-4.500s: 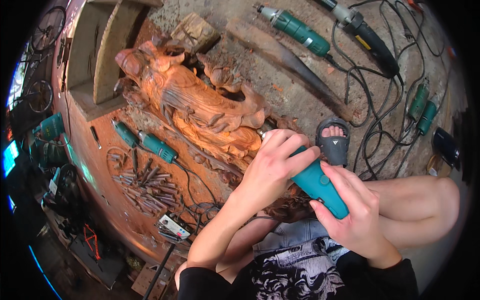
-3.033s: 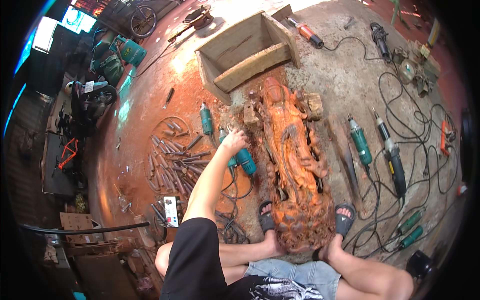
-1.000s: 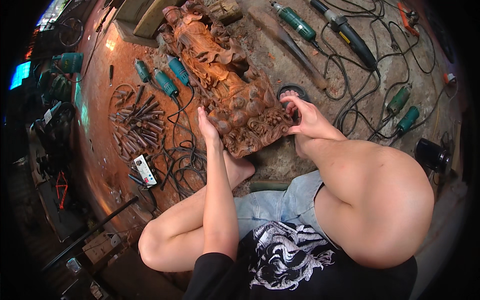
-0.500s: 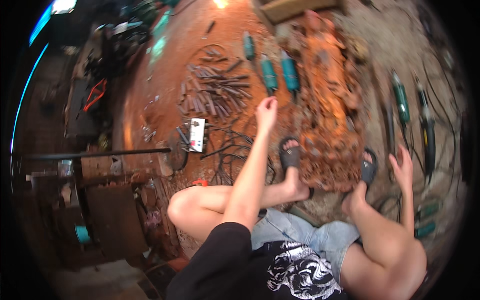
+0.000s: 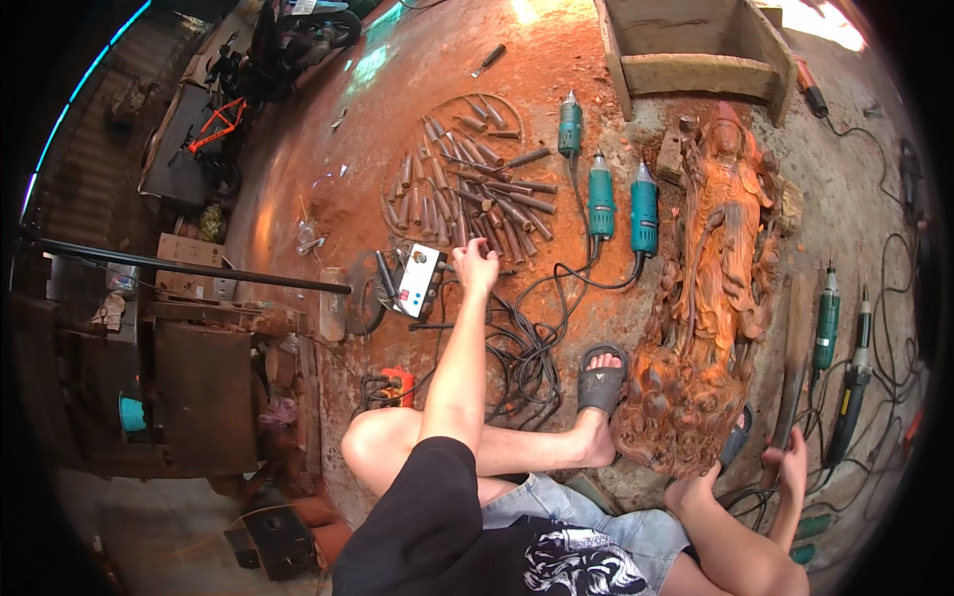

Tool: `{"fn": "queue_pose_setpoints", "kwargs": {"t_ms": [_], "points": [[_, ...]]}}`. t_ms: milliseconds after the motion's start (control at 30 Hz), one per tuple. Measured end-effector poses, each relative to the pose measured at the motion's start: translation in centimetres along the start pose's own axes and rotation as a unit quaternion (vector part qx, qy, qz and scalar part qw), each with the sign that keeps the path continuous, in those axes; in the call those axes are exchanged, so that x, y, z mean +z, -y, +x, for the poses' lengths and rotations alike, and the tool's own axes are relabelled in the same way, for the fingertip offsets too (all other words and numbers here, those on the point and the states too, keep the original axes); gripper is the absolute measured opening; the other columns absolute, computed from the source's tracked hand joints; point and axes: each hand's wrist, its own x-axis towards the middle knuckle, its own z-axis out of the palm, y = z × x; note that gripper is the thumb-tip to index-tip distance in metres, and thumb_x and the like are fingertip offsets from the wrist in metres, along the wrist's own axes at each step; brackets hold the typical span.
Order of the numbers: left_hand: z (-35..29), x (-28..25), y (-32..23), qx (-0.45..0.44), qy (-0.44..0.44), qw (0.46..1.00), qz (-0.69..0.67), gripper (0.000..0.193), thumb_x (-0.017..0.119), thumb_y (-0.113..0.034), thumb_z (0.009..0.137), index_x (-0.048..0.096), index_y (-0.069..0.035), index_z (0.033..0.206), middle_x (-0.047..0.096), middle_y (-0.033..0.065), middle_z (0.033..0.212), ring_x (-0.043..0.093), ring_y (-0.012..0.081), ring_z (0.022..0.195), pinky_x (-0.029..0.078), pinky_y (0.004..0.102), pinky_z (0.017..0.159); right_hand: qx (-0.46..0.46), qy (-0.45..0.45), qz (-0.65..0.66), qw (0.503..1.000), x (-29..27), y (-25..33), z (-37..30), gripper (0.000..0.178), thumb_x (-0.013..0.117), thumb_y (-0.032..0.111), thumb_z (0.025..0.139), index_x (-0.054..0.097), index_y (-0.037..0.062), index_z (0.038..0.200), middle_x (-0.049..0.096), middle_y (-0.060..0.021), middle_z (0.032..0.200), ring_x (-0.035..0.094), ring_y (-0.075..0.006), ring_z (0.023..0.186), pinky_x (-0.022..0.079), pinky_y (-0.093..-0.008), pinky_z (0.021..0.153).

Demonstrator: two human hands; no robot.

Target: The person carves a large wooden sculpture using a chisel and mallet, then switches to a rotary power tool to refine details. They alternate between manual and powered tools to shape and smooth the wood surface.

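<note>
My left hand [image 5: 477, 268] is beside the white control box [image 5: 417, 281], at the near edge of a pile of chisels [image 5: 475, 189]. Its fingers are curled, and what they hold, if anything, is hidden. On the right, my right hand [image 5: 790, 462] is closed round the lower end of a long wooden club [image 5: 792, 363], whose upper part is blurred. A carved wooden statue [image 5: 723, 238] of a robed figure lies between my feet, its head away from me and its knotty base nearest.
Green rotary grinders [image 5: 601, 199] with black cords [image 5: 527, 348] lie left of the statue. More power tools, including a green grinder [image 5: 826, 323] and a long black tool [image 5: 852, 397], lie right. A wooden frame [image 5: 696, 74] stands beyond; a black pole [image 5: 199, 266] juts in from the left.
The view has shifted. My left hand has moved left from near the grinders to the control box and chisels. My right hand has gone from open to closed on the wooden club.
</note>
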Motion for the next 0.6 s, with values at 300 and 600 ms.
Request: {"fn": "queue_pose_setpoints", "kwargs": {"t_ms": [300,600], "points": [[2.1,2.9,-6.3,0.202,-0.042,0.978,-0.039,0.032,0.068,-0.016,0.093,0.070,-0.012,0.125,0.060,0.0171,0.127,0.055,0.0371,0.123,0.047,0.0485,0.105,0.111,0.011,0.177,0.978,5.4,-2.9,-8.3,0.058,0.073,0.006,0.096,0.046,0.0095,0.147,0.063,-0.0016,0.081,0.055,-0.0109,0.051,0.045,-0.0270,0.044],[1.0,7.0,-11.0,0.236,-0.038,0.971,0.016,0.026,0.064,-0.006,0.083,0.071,-0.013,0.107,0.061,0.0104,0.117,0.053,0.0334,0.120,0.042,0.0486,0.102,0.103,0.005,0.175,0.979,7.7,-1.7,-8.8,0.048,0.069,-0.001,0.095,0.049,0.0063,0.139,0.065,-0.0049,0.089,0.057,-0.0133,0.056,0.047,-0.0280,0.048]]}}
